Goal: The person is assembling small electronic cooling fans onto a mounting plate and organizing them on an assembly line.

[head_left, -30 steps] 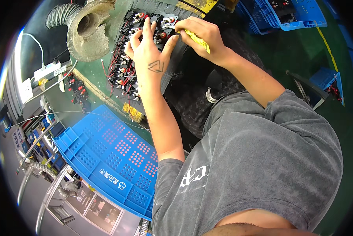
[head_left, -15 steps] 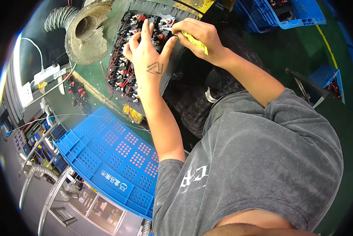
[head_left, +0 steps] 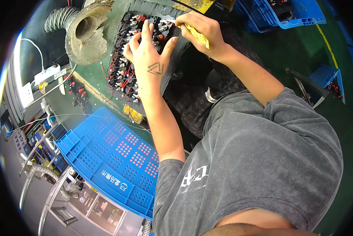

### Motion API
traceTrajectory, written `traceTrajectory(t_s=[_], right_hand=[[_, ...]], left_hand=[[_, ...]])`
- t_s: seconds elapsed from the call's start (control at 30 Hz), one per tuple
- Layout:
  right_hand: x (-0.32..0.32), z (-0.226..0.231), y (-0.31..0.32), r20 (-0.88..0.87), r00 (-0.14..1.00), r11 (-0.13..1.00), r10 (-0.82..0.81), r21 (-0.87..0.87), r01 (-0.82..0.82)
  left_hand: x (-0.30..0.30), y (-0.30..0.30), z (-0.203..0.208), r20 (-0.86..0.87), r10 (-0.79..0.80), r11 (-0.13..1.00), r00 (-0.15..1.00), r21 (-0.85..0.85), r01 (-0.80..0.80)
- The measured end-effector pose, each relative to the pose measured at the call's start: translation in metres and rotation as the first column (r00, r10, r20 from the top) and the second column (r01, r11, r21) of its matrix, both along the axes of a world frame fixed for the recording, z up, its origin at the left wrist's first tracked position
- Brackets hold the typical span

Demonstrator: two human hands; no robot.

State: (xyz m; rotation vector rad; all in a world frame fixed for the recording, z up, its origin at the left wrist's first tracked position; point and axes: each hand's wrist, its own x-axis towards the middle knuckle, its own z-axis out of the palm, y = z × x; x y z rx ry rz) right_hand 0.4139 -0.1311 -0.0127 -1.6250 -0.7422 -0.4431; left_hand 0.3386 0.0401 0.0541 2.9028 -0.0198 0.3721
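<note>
Rows of small black parts with red and silver posts and thin red and black wires (head_left: 123,72) lie on the green workbench. My left hand (head_left: 148,59) rests over the upper rows, fingers spread and thumb held apart; what lies under its fingertips is partly hidden. Beside the upper right end of the rows, my right hand (head_left: 204,33) is closed on a thin tool with a yellow-wrapped handle (head_left: 197,36). Its working end is mostly hidden by the fingers, close to a silver-topped part (head_left: 167,19).
A funnel-shaped duct mouth (head_left: 86,33) with a ribbed hose stands at the upper left. Below the bench leans a perforated blue crate (head_left: 117,157). A loose cluster of red and black parts (head_left: 78,92) lies left. Another blue crate (head_left: 302,17) holds parts at upper right.
My right hand has shifted slightly up and right with the yellow-handled tool, whose tip reached further over the parts before. My left hand has barely moved.
</note>
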Motion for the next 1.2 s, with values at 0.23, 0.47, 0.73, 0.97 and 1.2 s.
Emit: traceTrajectory(t_s=[0.23, 0.47, 0.73, 0.97, 1.2], right_hand=[[-0.002, 0.004, 0.001, 0.029, 1.0, 1.0, -0.001, -0.007, 0.001], [0.0, 0.006, -0.004, -0.014, 1.0, 1.0, 0.011, 0.003, -0.011], [0.001, 0.019, -0.008, 0.023, 0.998, 0.998, -0.063, -0.009, 0.064], [-0.009, 0.029, -0.018, -0.292, 0.943, 0.98, 0.161, 0.159, -0.119], [-0.04, 0.064, -0.001, -0.603, 0.664, 0.893, 0.442, 0.232, -0.384]], left_hand=[[0.001, 0.002, -0.002, -0.004, 0.001, 1.0, 1.0, 0.004, -0.001], [0.001, -0.002, -0.002, 0.009, -0.001, 1.0, 1.0, -0.009, 0.001], [-0.006, -0.002, 0.002, 0.037, 0.002, 1.0, 0.999, -0.004, -0.002], [-0.062, 0.024, 0.018, 0.181, 0.129, 0.981, 0.975, -0.166, -0.099], [-0.144, 0.125, 0.002, 0.302, 0.504, 0.8, 0.809, -0.516, -0.305]])
